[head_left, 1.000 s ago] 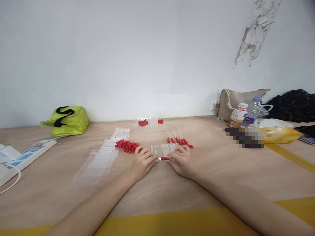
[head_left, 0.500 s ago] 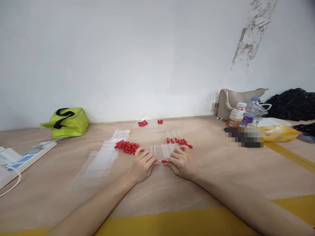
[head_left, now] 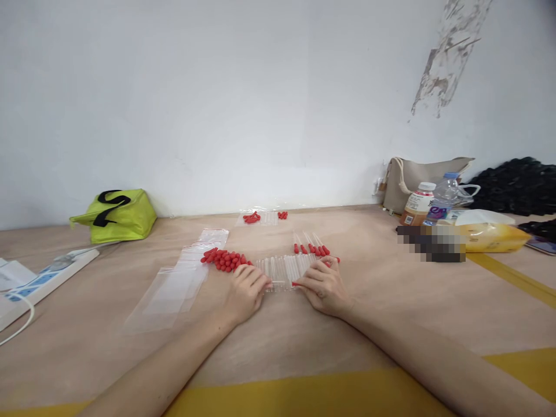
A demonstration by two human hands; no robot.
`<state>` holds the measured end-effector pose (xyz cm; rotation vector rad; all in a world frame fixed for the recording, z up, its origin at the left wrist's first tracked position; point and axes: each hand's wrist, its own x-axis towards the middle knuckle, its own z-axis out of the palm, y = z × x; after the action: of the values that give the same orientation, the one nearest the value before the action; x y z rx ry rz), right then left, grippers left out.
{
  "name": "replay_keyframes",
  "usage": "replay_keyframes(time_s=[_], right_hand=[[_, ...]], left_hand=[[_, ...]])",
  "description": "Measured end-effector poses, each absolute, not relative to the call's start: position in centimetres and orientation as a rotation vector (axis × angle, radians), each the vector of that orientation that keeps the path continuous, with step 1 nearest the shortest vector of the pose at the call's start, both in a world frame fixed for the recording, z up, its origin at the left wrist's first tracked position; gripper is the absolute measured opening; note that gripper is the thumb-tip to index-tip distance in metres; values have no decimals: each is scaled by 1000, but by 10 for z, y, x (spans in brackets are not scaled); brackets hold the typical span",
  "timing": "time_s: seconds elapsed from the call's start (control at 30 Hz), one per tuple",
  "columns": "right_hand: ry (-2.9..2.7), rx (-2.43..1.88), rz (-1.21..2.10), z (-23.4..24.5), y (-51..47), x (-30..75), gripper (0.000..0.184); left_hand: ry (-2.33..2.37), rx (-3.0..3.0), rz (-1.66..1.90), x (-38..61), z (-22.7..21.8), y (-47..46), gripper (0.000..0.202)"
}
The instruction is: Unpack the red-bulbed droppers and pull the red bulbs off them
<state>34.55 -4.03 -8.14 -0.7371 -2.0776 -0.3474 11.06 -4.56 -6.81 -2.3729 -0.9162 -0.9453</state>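
My left hand (head_left: 247, 289) is closed on a thin clear dropper tube (head_left: 278, 282), its free end pointing right. My right hand (head_left: 325, 286) pinches a red rubber bulb (head_left: 296, 284), mostly covered by the fingers. A small gap separates tube end and bulb. Behind both hands lies a row of clear tubes (head_left: 278, 267), side by side. A heap of red bulbs (head_left: 223, 260) sits just beyond my left hand. Past my right hand lie several droppers (head_left: 319, 250) with red bulbs on their near ends, thin tips pointing away.
Clear zip bags (head_left: 174, 295) overlap on the left. Near the wall lies another bag with red bulbs (head_left: 252, 218). A green bag (head_left: 124, 217) and power strip (head_left: 52, 281) stand far left. Bottles (head_left: 419, 204), a tissue pack (head_left: 493, 236) and a beige bag (head_left: 395, 188) fill the right.
The tube and the red bulb, close together end to end before, are now apart. My left hand has shifted slightly left, and more of the tube's end shows.
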Motion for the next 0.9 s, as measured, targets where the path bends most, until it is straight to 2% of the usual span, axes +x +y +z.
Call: replay_keyframes(time_s=[0.1,0.23,0.33,0.4,0.6,0.9], right_hand=[[-1868,-898,-170,-78,-27,365,13],[-1616,-1176,192,-78,-1,394,26],[-1600,-1354,306,-81,15,409,23],[-1617,-1422,397,-83,20,415,23],[-1668,-1539,421,-81,19,416,17],[-1692,-1504,519,-77,10,407,15]], left_hand=[[-1113,-2339,-1047,98,-65,-41,16],[-1265,-2305,-1054,91,-67,-33,24],[-1255,-2331,-984,93,-73,-29,34],[-1224,-2316,-974,94,-77,-27,33],[-1147,-2267,-916,95,-78,-20,19],[-1109,-2502,-909,97,-74,-28,15]])
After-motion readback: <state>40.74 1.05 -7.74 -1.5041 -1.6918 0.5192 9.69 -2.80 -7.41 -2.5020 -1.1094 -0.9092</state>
